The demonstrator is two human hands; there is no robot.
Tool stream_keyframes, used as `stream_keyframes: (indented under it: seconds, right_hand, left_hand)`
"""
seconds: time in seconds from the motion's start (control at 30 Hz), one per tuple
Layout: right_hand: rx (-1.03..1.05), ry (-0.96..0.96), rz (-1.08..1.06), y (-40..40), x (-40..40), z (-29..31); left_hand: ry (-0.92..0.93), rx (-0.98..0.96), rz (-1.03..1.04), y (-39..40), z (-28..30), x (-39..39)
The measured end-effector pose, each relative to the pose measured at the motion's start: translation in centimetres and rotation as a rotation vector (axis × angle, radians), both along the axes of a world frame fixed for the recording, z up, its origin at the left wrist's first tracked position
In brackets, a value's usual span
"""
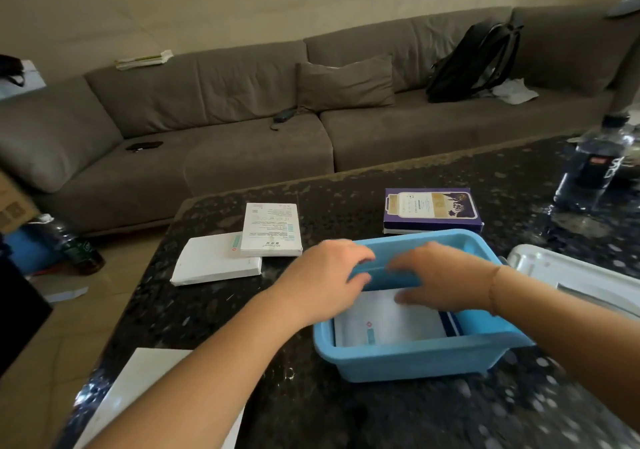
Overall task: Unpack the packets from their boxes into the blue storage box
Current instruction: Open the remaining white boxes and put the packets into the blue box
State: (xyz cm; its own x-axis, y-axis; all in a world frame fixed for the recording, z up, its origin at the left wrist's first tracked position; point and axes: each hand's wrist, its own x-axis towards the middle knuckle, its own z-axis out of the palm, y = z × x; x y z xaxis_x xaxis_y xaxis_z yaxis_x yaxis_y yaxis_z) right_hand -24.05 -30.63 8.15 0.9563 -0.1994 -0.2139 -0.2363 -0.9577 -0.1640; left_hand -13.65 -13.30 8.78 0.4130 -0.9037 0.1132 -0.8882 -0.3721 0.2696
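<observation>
The blue storage box [426, 357] stands on the dark speckled table in front of me. White packets [384, 325] lie flat inside it. My left hand [325, 275] reaches over the box's left rim, fingers loosely curled above the packets. My right hand [446, 277] is inside the box, fingers spread and resting on the packets. Two white boxes lie left of the blue box: a flat one [214, 260] and another with printed text [272, 229] partly on top of it. A purple box [433, 209] sits just behind the blue box.
A white lid [571, 275] lies to the right of the blue box. A clear plastic bottle [595, 168] stands at the far right. A white sheet [138, 372] lies at the table's near left corner. A grey sofa [242, 130] runs behind the table.
</observation>
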Motion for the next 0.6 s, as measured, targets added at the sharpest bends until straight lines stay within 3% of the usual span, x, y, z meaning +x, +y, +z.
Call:
stream_keyframes:
  seconds: [0.07, 0.13, 0.23, 0.33, 0.43, 0.5, 0.6]
  right_hand:
    - [0.082, -0.241, -0.068, 1.4, -1.1, 2.1]
    - [0.216, -0.607, -0.038, 4.1, -2.9, 3.7]
    - [0.421, -0.942, 0.127, 9.4, -6.2, 4.6]
    - [0.62, -0.819, 0.229, 14.1, -7.1, 2.4]
    - [0.598, -0.527, 0.189, 17.5, -5.4, -2.3]
    - [0.545, -0.374, 0.131, 18.7, -4.0, -5.9]
    - [0.544, -0.215, 0.039, 19.8, -2.7, -8.4]
  left_hand:
    - [0.041, -0.296, 0.043, 3.9, 0.2, 0.1]
    - [-0.032, -0.509, 0.109, 8.7, -1.0, 0.0]
    - [-0.073, -0.421, 0.223, 16.0, -4.4, -1.0]
    - [-0.178, -0.033, 0.259, 20.8, -7.9, -2.6]
    - [-0.159, 0.178, 0.309, 22.8, -10.0, -4.0]
    - [-0.199, 0.103, 0.331, 23.4, -10.9, -4.2]
    - [-0.178, -0.177, 0.334, 23.9, -11.9, -4.5]
